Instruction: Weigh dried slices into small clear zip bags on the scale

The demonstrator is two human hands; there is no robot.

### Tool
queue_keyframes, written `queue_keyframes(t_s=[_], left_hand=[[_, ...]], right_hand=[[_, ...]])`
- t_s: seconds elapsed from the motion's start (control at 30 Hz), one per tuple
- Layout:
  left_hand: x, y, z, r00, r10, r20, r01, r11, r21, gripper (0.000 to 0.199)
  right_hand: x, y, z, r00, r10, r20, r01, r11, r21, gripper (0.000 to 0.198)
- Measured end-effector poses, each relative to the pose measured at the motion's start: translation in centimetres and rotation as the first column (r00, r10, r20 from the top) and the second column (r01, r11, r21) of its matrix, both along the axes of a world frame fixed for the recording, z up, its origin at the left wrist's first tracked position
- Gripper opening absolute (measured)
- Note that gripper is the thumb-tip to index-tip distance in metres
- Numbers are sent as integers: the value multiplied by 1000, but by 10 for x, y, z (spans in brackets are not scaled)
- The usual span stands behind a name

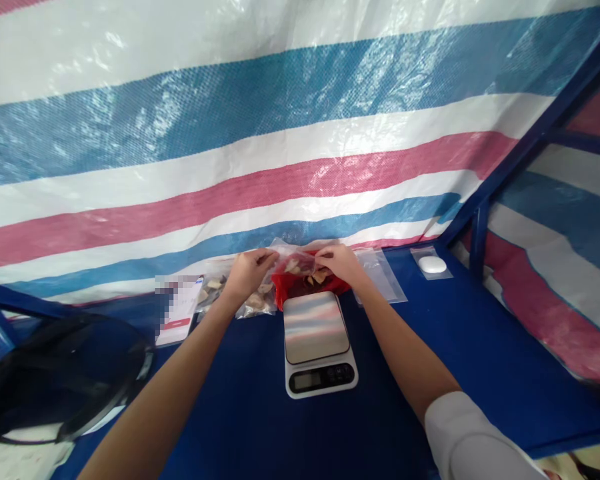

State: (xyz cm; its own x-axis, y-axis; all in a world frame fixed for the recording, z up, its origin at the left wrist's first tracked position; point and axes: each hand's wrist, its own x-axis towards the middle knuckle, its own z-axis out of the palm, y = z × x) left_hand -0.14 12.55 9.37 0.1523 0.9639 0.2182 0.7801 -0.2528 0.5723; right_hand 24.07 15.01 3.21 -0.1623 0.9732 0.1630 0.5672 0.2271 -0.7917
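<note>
Both hands hold a clear plastic bag point(294, 252) by its edge, above a red bag point(286, 288). My left hand point(250, 270) pinches the bag's left side with closed fingers. Its right side is pinched by my right hand point(341, 261). Pale brown dried pieces point(320, 275) show in the red bag, beneath the clear plastic. Just in front stands a white kitchen scale point(316, 333) with a bare shiny plate. Beside my left hand lie clear bags with pale pieces point(256, 301) in them.
A flat clear bag point(384, 277) lies right of the red bag. Farther right, a white rounded object point(432, 265) rests on a small clear bag. A white printed card point(180, 310) and a black round bin point(65, 373) are at left. Striped sheeting point(260, 133) closes off the back.
</note>
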Motion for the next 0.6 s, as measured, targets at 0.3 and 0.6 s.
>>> queue_keyframes(t_s=[0.3, 0.6], left_hand=[[-8, 0, 5, 995, 57, 84, -59, 998, 26, 35], [-9, 3, 9, 999, 20, 39, -21, 1000, 20, 38]], right_hand=[[-3, -2, -2, 987, 50, -152, -52, 999, -12, 14], [-8, -1, -10, 966, 64, -252, -79, 996, -48, 12]])
